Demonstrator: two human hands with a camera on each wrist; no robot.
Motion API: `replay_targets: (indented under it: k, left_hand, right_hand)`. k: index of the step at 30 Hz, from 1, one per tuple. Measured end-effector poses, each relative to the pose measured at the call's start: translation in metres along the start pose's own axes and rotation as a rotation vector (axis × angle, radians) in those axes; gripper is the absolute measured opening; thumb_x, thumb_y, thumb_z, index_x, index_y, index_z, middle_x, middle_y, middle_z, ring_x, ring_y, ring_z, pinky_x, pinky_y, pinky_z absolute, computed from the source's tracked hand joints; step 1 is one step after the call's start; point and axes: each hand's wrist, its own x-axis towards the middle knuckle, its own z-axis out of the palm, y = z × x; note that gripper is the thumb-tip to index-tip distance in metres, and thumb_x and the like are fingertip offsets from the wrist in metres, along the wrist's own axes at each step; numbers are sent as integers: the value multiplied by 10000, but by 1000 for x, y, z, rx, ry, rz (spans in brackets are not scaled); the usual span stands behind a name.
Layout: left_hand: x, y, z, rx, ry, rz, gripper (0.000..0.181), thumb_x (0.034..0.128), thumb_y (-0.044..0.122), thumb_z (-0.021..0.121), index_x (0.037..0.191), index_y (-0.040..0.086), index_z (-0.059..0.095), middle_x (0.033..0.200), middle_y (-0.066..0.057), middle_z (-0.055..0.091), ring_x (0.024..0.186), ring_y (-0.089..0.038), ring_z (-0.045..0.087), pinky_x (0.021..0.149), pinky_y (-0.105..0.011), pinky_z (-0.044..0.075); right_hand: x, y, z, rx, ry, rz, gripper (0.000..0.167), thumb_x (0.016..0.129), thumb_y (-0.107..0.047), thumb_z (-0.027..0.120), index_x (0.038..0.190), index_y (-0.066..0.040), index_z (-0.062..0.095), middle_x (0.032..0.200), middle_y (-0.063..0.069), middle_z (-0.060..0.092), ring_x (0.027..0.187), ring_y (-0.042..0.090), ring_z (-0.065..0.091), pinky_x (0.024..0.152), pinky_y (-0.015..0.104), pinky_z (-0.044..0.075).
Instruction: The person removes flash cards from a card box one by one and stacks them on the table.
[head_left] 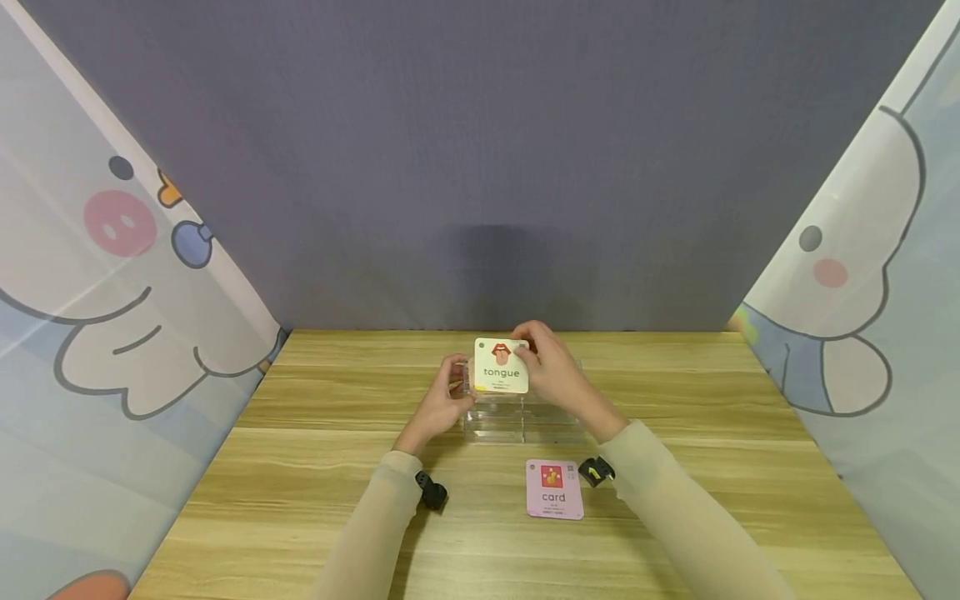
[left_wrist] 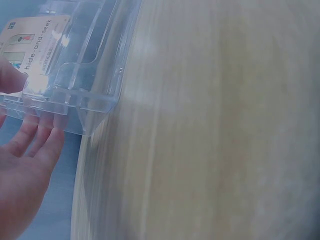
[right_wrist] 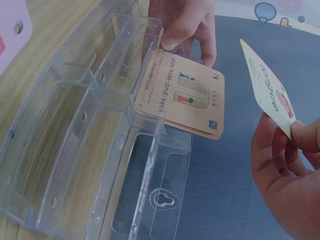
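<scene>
A cream flashcard (head_left: 495,381) reading "tongue", with a picture of a mouth, is pinched at its upper right corner between the thumb and fingers of my right hand (head_left: 558,377). It is held up in front of a clear plastic tiered rack (head_left: 493,428). My left hand (head_left: 441,404) grips the rack's left end, thumb in front and fingers behind. In the right wrist view, a small stack of peach cards (right_wrist: 182,97), the front one reading "play hide-and-seek", stands in the back tier near the left thumb. The compartment beside it in that tier holds no card.
A pink card (head_left: 555,492) reading "card" lies face up on the wooden table (head_left: 300,500), in front of the rack. A grey wall (head_left: 495,167) rises behind the table. Cartoon-printed curtains (head_left: 150,333) hang at both sides.
</scene>
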Motion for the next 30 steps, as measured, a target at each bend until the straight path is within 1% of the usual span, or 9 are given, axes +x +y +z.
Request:
replay_targets:
  k: [5, 8, 12, 15, 19, 21, 24, 27, 30]
  left_hand:
    - [1, -1, 0, 4, -2, 4, 691, 864, -105, 643, 1468, 52, 347, 1346, -254, 466, 1279, -417, 452, 1166, -555, 332]
    - [1, -1, -1, -1, -4, 12, 668, 869, -108, 648, 1449, 65, 367, 1333, -267, 477, 1275, -417, 460, 1162, -553, 339]
    - [0, -1, -1, 0, -4, 20, 650, 865, -96, 660, 1420, 108, 392, 1301, -224, 497, 1254, -381, 474, 1155, -536, 355]
    - [0, -1, -1, 6, -9, 17, 658, 867, -89, 657, 1431, 102, 377, 1308, -211, 491, 1258, -373, 469, 1157, -541, 351]
    - [1, 0, -1, 14, -21, 3, 689, 874, -106, 627, 1475, 38, 324, 1355, -287, 445, 1284, -434, 434, 1166, -574, 321]
    - [0, 4, 0, 17, -29, 0, 698, 870, -120, 607, 1485, 0, 301, 1369, -334, 420, 1295, -476, 413, 1167, -591, 307]
    - [-4, 17, 0, 13, -40, 2, 688, 864, -133, 587, 1479, -44, 291, 1372, -376, 402, 1299, -518, 396, 1165, -604, 300]
    - [-10, 30, 0, -6, -36, 13, 666, 863, -137, 584, 1463, -65, 303, 1357, -386, 408, 1290, -535, 398, 1156, -624, 301]
    - [-12, 34, 1, -15, -23, 17, 655, 865, -134, 586, 1456, -41, 321, 1347, -360, 427, 1283, -517, 411, 1153, -632, 301]
  right_hand:
    - [-5, -1, -5, 1, -2, 0, 178, 1035, -30, 535, 1210, -18, 557, 1152, 141, 588, 974, 264, 571, 826, 412, 512]
    - [-8, -3, -9, 11, -2, 9, 179, 1033, -25, 535, 1211, -20, 558, 1155, 139, 586, 976, 260, 568, 826, 409, 508]
    - [-10, -5, -13, 15, 10, 10, 178, 1025, -12, 543, 1202, -13, 566, 1147, 140, 591, 972, 263, 563, 820, 402, 505]
    - [-12, -6, -15, 15, 16, 18, 177, 1023, -9, 546, 1198, -13, 570, 1140, 135, 592, 965, 259, 556, 809, 391, 499]
    - [-15, -7, -19, 27, 18, 35, 178, 1025, -14, 545, 1201, -16, 571, 1132, 129, 588, 951, 257, 546, 786, 373, 491]
    - [-16, -6, -20, 38, 17, 36, 182, 1027, -10, 539, 1207, -12, 568, 1134, 131, 587, 954, 259, 545, 783, 370, 492]
    - [-19, -5, -22, 53, 16, 39, 180, 1032, -17, 530, 1210, -16, 562, 1136, 125, 582, 961, 257, 541, 783, 367, 493]
    - [-21, -5, -25, 60, 18, 40, 179, 1032, -17, 529, 1208, -13, 561, 1129, 120, 581, 964, 257, 536, 790, 375, 489]
    - [-23, -6, -28, 68, 15, 45, 181, 1032, -17, 528, 1210, -7, 562, 1130, 123, 583, 972, 263, 537, 801, 389, 492]
